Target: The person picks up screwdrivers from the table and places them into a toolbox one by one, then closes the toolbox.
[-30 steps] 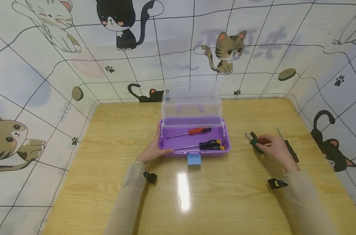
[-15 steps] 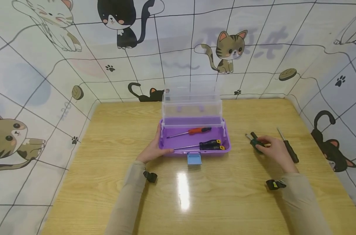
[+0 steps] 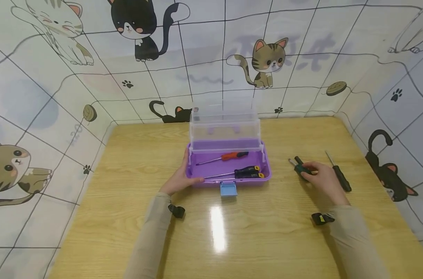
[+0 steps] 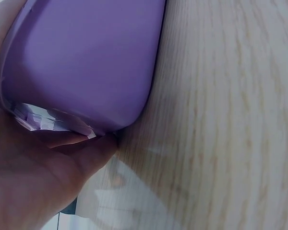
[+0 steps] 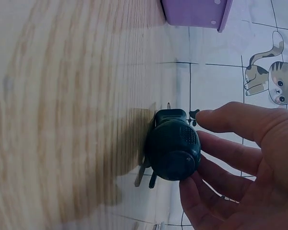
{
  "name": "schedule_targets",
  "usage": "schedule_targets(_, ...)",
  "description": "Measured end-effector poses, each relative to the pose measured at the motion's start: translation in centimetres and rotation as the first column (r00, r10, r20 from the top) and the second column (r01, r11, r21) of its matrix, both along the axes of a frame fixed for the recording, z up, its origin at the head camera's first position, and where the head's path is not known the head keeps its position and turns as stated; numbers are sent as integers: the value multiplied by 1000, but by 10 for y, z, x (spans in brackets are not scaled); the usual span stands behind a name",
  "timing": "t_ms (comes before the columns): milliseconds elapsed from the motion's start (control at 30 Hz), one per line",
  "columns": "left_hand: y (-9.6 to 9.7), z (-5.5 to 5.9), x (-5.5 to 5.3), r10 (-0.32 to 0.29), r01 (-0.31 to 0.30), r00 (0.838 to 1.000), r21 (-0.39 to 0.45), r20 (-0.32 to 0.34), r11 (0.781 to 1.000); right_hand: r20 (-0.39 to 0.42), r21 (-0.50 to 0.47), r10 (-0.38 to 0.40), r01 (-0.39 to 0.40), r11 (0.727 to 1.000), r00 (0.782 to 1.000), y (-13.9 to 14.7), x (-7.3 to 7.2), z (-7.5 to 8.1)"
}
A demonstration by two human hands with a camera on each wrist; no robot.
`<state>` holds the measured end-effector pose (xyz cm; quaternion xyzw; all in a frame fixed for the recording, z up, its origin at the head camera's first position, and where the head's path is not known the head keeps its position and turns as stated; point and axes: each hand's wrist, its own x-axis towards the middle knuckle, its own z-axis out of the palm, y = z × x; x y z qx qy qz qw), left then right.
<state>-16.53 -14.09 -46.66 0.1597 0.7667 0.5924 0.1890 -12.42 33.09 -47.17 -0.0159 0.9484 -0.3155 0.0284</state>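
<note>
In the head view my left hand [image 3: 176, 179] grips the left end of a purple toolbox [image 3: 267, 175], thumb on its front rim; the left wrist view shows fingers against the box's end wall [image 4: 86, 62]. The clear lid [image 3: 225, 131] stands raised. Inside lie a red-and-black screwdriver [image 3: 234, 155] and two black-and-yellow screwdrivers [image 3: 246, 170]. On the table to the right, my right hand [image 3: 324, 180] pinches the dark green handle of a stubby screwdriver [image 5: 173, 148]. A small black piece [image 3: 298, 159] shows just behind it. Whether the thumb touches the handle is hard to see in the right wrist view.
A long screwdriver with a black handle [image 3: 342, 178] lies right of my right hand. The box's blue latch [image 3: 228, 189] hangs down in front. Wood-grain table [image 3: 260, 232] spreads around, with cat-patterned sheets [image 3: 204, 50] walling the back and sides.
The head view has shifted slightly. My right forearm has moved a little left, its fingers staying at the green handle. The left hand and toolbox have not visibly moved.
</note>
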Motion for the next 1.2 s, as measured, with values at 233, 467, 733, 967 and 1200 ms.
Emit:
schedule_targets(233, -2, 2, 3, 13, -13, 1000, -19, 3, 1000, 29, 20, -4, 4, 1000, 1000, -4, -3, 2)
schedule_targets(467, -2, 3, 4, 6, -6, 1000, -6, 7, 1000, 48, 27, -10, 9, 1000, 999, -3, -1, -1)
schedule_targets(733, -2, 3, 1, 10, -10, 1000, -13, -1, 1000, 40, 38, -25, 23, 999, 999, -2, -3, -4)
schedule_targets(967, -1, 5, 1, 2, -2, 1000, -10, -2, 1000, 6, 40, -22, 22, 999, 1000, -1, -3, -7)
schedule_targets(1200, -1, 3, 0, 3, -3, 1000, 0, -5, 1000, -13, 23, -16, 17, 1000, 1000, -2, -3, -7)
